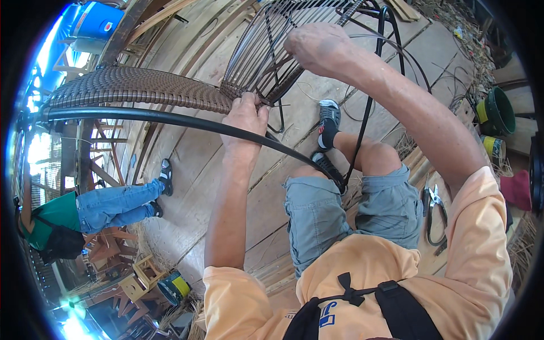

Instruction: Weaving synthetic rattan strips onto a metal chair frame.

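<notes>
Brown strands [255,54] are spanning the chair frame [170,117] out front, left hand [245,119] half-curled at the woven panel's [141,88] corner, right hand [320,48] curled by the strands, both grips unclear; uneven pull could leave slack rows.

Head-worn fisheye view, directed steeply downward over the wearer's own body.
The camera, left of a side-by-side pair, looks from head height past the pale orange shirt [362,263], nearest the lens along the lower edge, and the grey shorts [314,209] to the pale floor [190,212]. The left hand [243,116] and right hand [320,48] lie at arm's reach in the upper half, near the brown woven seat [147,88]. The wide field also takes in another person [107,207], farther off at left, and a green bucket [498,110] at right. Toward the dark circular rim, shapes appear bent and tilted.
</notes>
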Available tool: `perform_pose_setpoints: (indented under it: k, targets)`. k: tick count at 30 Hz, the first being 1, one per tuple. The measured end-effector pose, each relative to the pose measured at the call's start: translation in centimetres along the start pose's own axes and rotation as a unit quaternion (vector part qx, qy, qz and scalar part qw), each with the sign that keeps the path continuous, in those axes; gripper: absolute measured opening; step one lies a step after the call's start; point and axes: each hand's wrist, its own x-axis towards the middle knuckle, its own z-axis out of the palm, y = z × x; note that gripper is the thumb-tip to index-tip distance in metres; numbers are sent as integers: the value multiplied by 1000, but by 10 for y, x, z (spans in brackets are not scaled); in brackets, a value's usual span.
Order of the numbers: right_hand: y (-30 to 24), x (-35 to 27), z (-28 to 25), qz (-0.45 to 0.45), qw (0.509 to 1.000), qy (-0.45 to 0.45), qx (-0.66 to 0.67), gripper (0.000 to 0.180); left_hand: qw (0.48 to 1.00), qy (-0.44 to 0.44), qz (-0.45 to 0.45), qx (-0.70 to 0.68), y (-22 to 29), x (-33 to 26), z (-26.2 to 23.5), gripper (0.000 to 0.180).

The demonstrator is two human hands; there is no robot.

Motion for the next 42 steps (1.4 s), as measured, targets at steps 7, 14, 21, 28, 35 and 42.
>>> perform_pose_setpoints:
  k: [7,14,21,28,35,42]
  targets:
    - [22,12,-8,-187,972,-35,-139,21,999,31,-23,13,7,-1,5,33]
    - [-17,12,39,-223,974,-31,31,13,993,97,-29,-55,4,-5,13,36]
    - [-19,-6,61,-260,962,57,61,18,971,143,68,-177,-15,-15,22,22]
    - [-16,-14,69,-339,929,134,68,17,891,275,-21,-359,-28,-51,35,19]
    - [-14,-18,71,-350,929,111,40,20,492,60,-189,-847,10,-54,93,21]
    - [-24,-23,72,-338,935,104,25,23,383,82,-173,-904,25,-29,108,31]
